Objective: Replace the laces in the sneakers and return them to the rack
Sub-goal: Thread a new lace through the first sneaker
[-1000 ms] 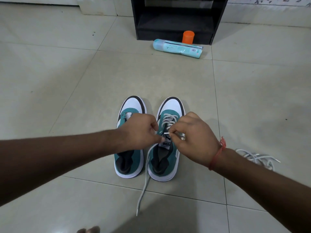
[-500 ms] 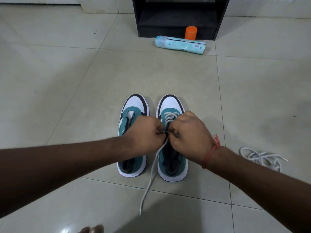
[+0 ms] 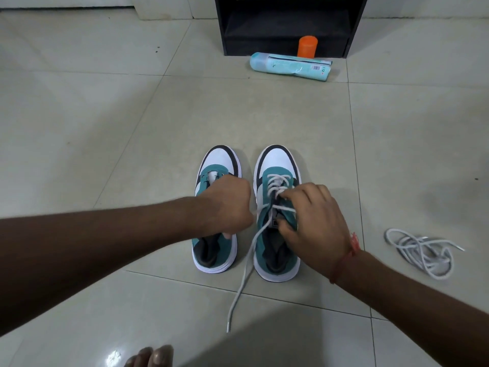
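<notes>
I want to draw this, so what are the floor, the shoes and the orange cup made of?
Floor: likely glazed ceramic tile; it is glossy, with grout lines.
Shoes: the white toes look like smooth leather or a fake kind, the teal parts matte, maybe suede.
Orange cup: probably plastic, with a plain, even colour.

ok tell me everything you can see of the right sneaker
The right sneaker stands upright on the tiled floor, toe pointing away, beside its unlaced twin. It has a white toe with black trim, a teal upper, a dark lining and a white sole. A white lace is partly threaded, its loose end trailing on the floor. The right hand holds its upper.
</notes>
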